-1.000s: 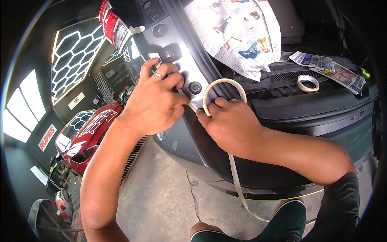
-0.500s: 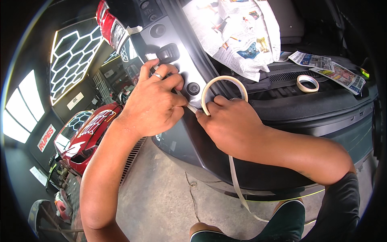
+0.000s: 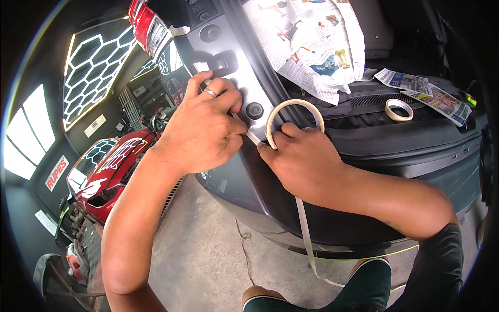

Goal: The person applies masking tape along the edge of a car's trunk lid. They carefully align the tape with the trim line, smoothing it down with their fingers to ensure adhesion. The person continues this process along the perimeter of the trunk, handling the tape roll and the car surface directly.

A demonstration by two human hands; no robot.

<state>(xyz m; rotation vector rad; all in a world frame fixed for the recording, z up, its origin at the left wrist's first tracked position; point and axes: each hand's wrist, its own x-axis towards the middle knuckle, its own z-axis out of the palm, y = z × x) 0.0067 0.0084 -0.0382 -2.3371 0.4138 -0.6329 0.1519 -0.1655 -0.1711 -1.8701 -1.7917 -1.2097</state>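
My right hand (image 3: pixel 306 161) holds a roll of masking tape (image 3: pixel 294 120), fingers closed on its lower rim, the roll upright against the grey car body panel (image 3: pixel 244 171). A strip of tape (image 3: pixel 253 137) runs from the roll to my left hand (image 3: pixel 200 130), whose fingertips pinch and press it onto the panel just below a round black button (image 3: pixel 254 110). A loose tape tail (image 3: pixel 306 234) hangs below my right grip. Beyond it lie newspaper sheets (image 3: pixel 312 47) and, well apart, a second tape roll (image 3: pixel 399 109).

Dark car bumper ledge (image 3: pixel 416 136) — spare tape roll (image 3: pixel 398 109), newspaper sheets (image 3: pixel 426 91) on it.
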